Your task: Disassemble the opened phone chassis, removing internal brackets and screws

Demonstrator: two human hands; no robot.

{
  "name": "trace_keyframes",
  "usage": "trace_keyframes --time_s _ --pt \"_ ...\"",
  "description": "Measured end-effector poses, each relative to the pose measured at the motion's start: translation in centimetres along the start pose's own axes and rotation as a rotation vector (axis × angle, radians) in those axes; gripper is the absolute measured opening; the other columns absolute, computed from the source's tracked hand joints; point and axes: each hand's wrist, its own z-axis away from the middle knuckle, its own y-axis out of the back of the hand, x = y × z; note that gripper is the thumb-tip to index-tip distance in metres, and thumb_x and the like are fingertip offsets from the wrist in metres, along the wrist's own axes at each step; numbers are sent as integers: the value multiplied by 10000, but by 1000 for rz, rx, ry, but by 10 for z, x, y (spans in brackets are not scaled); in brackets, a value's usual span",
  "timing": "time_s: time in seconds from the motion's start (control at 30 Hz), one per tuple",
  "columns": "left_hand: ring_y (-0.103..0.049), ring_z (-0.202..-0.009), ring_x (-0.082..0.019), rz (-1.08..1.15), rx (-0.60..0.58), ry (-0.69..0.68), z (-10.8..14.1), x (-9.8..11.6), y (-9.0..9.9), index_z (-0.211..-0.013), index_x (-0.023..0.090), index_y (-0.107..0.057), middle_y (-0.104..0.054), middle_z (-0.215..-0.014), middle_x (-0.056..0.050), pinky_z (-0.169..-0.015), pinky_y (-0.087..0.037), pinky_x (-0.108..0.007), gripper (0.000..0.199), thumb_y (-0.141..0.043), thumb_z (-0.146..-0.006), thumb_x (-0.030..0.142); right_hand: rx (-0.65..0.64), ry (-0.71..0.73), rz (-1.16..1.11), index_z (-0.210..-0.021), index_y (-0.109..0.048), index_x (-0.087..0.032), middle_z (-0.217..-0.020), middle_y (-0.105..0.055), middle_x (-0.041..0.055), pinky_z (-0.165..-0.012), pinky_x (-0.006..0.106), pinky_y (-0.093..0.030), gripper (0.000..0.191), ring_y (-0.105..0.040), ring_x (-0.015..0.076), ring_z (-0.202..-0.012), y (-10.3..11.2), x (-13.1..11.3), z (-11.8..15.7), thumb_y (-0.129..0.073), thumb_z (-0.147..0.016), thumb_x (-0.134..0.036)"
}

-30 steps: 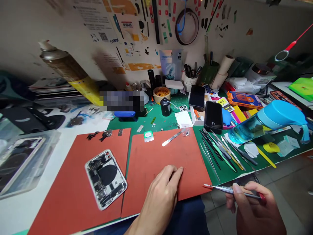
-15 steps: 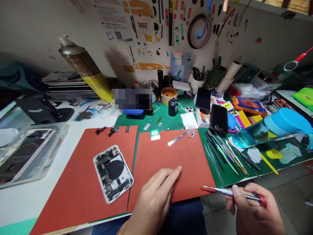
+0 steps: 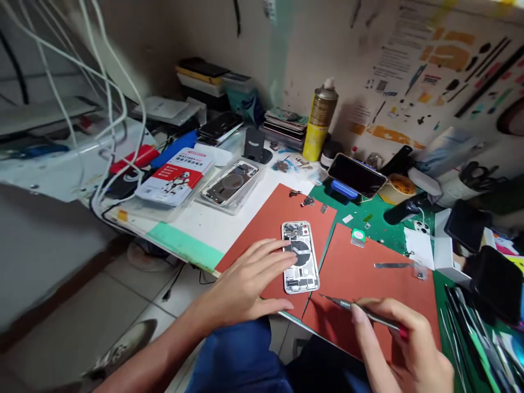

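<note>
An opened smartphone [image 3: 308, 265] with its inner parts bare lies on the reddish-brown mat [image 3: 262, 229]. My left hand [image 3: 249, 281] reaches over its left side, fingers outstretched and the thumb apart below. Whether the fingertips rest on the phone or hover just above it, I cannot tell. In my right hand [image 3: 405, 333] is a slim precision screwdriver [image 3: 344, 304], silver with a red end. Its tip points left, close to the phone's lower right corner. Small loose phone parts [image 3: 307, 201] lie at the mat's top edge.
A second mat [image 3: 380, 295] holds tweezers [image 3: 393, 265]. Behind stand a phone on a blue stand [image 3: 344, 189] and a yellow spray can [image 3: 317, 125]. To the left are a phone back in a clear tray [image 3: 231, 183], a battery box [image 3: 176, 177] and white cables [image 3: 110, 93].
The view has swung left. My left hand has moved from the right mat to the phone, fingers spreading. My right hand has brought the screwdriver left, near the phone.
</note>
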Motion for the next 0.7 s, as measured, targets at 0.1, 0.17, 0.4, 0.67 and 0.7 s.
trace_keyframes --time_s 0.1,0.17,0.4,0.67,0.7 --pt "-537 -1475 -332 18 16 -45 0 2 -4 -1488 189 -572 -728 -1407 -131 -1231 -447 -580 665 -833 -924 423 -146 284 -50 -1121 -617 -219 -875 -805 28 -625 220 -640 84 -796 157 -677 -10 2 -23 -636 -1046 -251" --pt "-551 -1464 -320 22 3 -50 -1 4 -5 -1482 193 -582 -745 -1383 -117 -1229 -447 -555 627 -826 -934 375 -184 352 -73 -1140 -594 -199 -859 -788 22 -634 196 -632 110 -784 135 -665 -15 4 -31 -621 -1036 -177" --pt "-553 -1462 -302 21 -35 -61 -3 4 -6 -1462 176 -582 -769 -1334 -95 -1223 -425 -549 486 -708 -1032 363 -220 338 -62 -1126 -587 -193 -853 -762 9 -667 179 -627 115 -756 106 -655 -23 4 -33 -640 -1025 -176" --pt "-549 -1464 -298 12 -41 -53 -2 4 -8 -1491 180 -562 -755 -1366 -83 -1228 -421 -556 444 -617 -1080 336 -246 364 -53 -1130 -583 -201 -858 -762 12 -638 191 -634 137 -753 117 -641 -22 5 -35 -646 -1015 -159" --pt "-548 -1465 -298 11 -41 -53 -2 4 -8 -1490 177 -563 -758 -1360 -84 -1227 -423 -556 447 -625 -1075 331 -251 367 -52 -1133 -583 -200 -856 -761 11 -637 189 -635 141 -751 115 -635 -22 5 -35 -647 -1015 -160"
